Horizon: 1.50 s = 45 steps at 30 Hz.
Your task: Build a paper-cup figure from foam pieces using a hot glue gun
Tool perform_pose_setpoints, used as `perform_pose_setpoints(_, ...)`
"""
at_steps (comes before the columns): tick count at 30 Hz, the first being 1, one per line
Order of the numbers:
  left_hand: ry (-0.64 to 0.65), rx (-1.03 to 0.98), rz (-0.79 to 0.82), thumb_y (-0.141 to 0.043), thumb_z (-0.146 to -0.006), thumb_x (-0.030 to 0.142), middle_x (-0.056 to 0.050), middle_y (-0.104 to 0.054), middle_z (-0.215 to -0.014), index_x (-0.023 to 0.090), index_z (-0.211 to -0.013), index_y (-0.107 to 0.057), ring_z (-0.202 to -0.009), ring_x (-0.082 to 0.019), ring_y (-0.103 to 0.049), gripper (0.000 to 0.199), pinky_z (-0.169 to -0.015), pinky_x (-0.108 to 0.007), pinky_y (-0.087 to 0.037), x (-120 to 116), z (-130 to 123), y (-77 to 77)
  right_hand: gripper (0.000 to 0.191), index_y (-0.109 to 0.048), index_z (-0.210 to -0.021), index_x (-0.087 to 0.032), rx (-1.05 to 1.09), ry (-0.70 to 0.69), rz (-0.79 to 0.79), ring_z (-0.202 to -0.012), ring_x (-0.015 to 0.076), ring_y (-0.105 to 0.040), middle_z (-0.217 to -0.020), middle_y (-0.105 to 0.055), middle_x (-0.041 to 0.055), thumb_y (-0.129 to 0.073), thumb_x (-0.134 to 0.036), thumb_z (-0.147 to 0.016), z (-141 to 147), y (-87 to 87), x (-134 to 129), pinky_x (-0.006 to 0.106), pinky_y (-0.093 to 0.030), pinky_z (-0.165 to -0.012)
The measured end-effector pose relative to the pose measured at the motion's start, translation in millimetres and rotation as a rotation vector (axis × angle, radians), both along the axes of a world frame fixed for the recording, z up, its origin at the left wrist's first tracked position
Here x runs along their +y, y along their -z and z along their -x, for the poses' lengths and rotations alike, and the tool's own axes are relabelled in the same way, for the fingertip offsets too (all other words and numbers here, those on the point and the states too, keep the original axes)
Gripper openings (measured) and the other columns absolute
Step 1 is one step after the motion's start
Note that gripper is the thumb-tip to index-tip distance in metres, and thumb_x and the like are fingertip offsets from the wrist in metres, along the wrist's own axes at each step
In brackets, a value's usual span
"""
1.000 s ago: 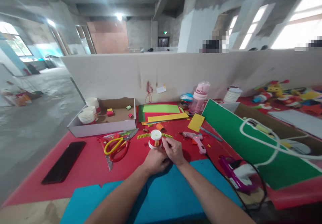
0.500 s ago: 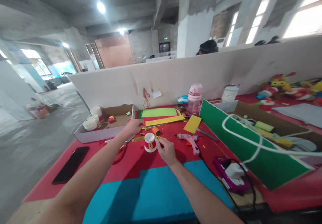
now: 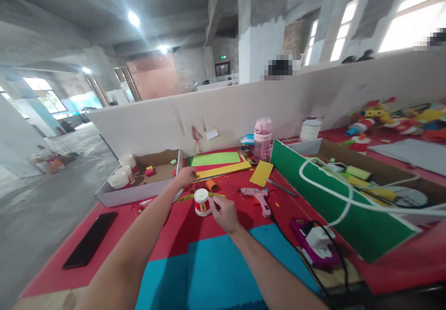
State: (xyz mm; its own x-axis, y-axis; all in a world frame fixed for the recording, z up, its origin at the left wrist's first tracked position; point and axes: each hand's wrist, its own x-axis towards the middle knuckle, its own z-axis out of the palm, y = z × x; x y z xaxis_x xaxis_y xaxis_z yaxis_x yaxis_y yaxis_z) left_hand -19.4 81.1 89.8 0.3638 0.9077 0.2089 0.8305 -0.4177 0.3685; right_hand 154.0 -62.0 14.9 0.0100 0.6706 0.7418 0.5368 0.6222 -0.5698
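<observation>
A small white paper cup (image 3: 202, 206) with a red-and-yellow band stands on the red table. My right hand (image 3: 225, 213) is closed at its right side, thumb and fingers pinched against the cup's edge. A yellow-green pleated paper strip (image 3: 184, 198) sticks out left of the cup, and a similar one shows behind my right fingers. Beyond the cup, my left hand (image 3: 186, 177) is closed near the end of a yellow paper strip (image 3: 223, 170); what its fingertips hold is too small to make out. An orange paper roll (image 3: 211, 185) lies just behind the cup.
A pink glue gun (image 3: 258, 197) lies to the right, its cord running to a purple power strip (image 3: 315, 245). A green-sided box (image 3: 324, 198) stands beyond. At left are a phone (image 3: 90, 239) and a box (image 3: 135, 194) with cups. Blue sheets (image 3: 216, 268) lie in front.
The view has shifted slightly, moving the scene left. My right fingers have gone from the pleated strip beside the cup to the cup's edge. My left hand stays near the yellow strip.
</observation>
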Motion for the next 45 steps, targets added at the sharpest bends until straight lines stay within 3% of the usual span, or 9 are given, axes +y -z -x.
perform_pose_setpoints(6, 0.037, -0.605, -0.099, -0.055, -0.083, 0.032, -0.002, -0.064, -0.077, 0.018, -0.094, -0.055, -0.070, -0.014, -0.061, 0.018, -0.064, -0.023, -0.046, -74, 51, 10.0, 0.038, -0.044, -0.059, -0.019, -0.014, -0.022, -0.028, -0.051, 0.0096, -0.040, -0.054, -0.046, -0.0021, -0.046, -0.029, -0.095, 5, 0.9, -7, 0.024, -0.028, -0.053)
perform_pose_setpoints(9, -0.061, -0.472, -0.149, -0.058, -0.080, 0.029, 0.000, -0.062, -0.071, 0.019, -0.086, -0.055, -0.064, -0.013, -0.057, 0.012, -0.062, -0.023, -0.043, -86, 61, 20.9, 0.039, -0.043, -0.057, -0.019, -0.013, -0.019, -0.030, -0.049, 0.0089, -0.039, -0.053, -0.045, -0.0027, -0.047, -0.029, -0.095, 12, 1.5, -12, 0.024, -0.027, -0.052)
perform_pose_setpoints(14, -0.062, 0.071, -0.102, -0.051, -0.079, 0.015, -0.002, -0.065, -0.079, 0.021, -0.090, -0.058, -0.074, -0.016, -0.060, 0.013, -0.069, -0.024, -0.042, -55, 43, 8.1, 0.039, -0.043, -0.057, -0.018, -0.099, -0.045, -0.099, -0.049, 0.0082, -0.040, -0.054, -0.047, -0.0024, -0.047, -0.025, -0.095, 19, 2.3, -17, 0.024, -0.026, -0.052)
perform_pose_setpoints(21, 0.001, 0.203, 0.049, -0.059, -0.073, 0.015, -0.007, -0.068, -0.084, 0.018, -0.096, -0.057, -0.079, -0.020, -0.063, 0.023, -0.067, -0.025, -0.043, -16, 19, 13.4, 0.039, -0.044, -0.056, -0.019, -0.131, -0.050, -0.108, -0.048, 0.0082, -0.041, -0.053, -0.045, -0.0026, -0.046, -0.025, -0.095, 14, 3.1, -14, 0.024, -0.027, -0.051)
perform_pose_setpoints(27, 0.140, 0.166, 0.123, -0.063, -0.058, 0.005, -0.003, -0.067, -0.073, 0.019, -0.072, -0.061, -0.072, -0.019, -0.062, 0.020, -0.066, -0.025, -0.044, -13, 22, 25.6, 0.039, -0.042, -0.056, -0.019, -0.121, -0.082, -0.055, -0.049, 0.0084, -0.041, -0.054, -0.046, -0.0023, -0.047, -0.026, -0.095, 13, 0.3, -14, 0.024, -0.027, -0.051)
perform_pose_setpoints(33, 0.055, -0.139, -0.022, -0.051, -0.077, 0.015, -0.008, -0.067, -0.092, 0.016, -0.095, -0.063, -0.085, -0.018, -0.062, 0.022, -0.077, -0.029, -0.048, -44, 30, 5.8, 0.039, -0.041, -0.056, -0.019, -0.043, -0.085, 0.004, -0.049, 0.0089, -0.040, -0.053, -0.045, -0.0022, -0.048, -0.029, -0.094, 8, -0.7, -12, 0.024, -0.027, -0.051)
perform_pose_setpoints(36, 0.096, -0.783, 0.087, -0.061, -0.080, 0.028, -0.005, -0.066, -0.084, 0.016, -0.105, -0.061, -0.080, -0.017, -0.064, 0.028, -0.074, -0.029, -0.050, -79, 28, 4.2, 0.038, -0.043, -0.058, -0.019, 0.051, -0.121, 0.054, -0.051, 0.0099, -0.040, -0.054, -0.044, -0.0023, -0.048, -0.031, -0.094, 5, -5.1, -13, 0.025, -0.028, -0.052)
perform_pose_setpoints(38, 0.100, -0.998, 0.100, -0.068, -0.076, 0.030, -0.003, -0.065, -0.081, 0.017, -0.102, -0.063, -0.077, -0.014, -0.062, 0.029, -0.073, -0.026, -0.050, -103, 24, 9.0, 0.037, -0.047, -0.060, -0.019, 0.139, -0.188, 0.118, -0.053, 0.0108, -0.042, -0.055, -0.045, -0.0020, -0.048, -0.034, -0.094, 3, -9.7, -15, 0.024, -0.029, -0.051)
perform_pose_setpoints(45, 0.142, -1.007, -0.011, -0.070, -0.077, 0.027, -0.007, -0.068, -0.093, 0.016, -0.092, -0.065, -0.086, -0.017, -0.063, 0.019, -0.077, -0.028, -0.051, -137, 11, 27.3, 0.026, -0.059, -0.085, -0.020, 0.554, -0.505, 0.479, -0.042, 0.0074, -0.040, -0.062, -0.054, -0.0039, -0.055, -0.045, -0.088, 5, -16.5, -14, 0.022, -0.032, -0.041)
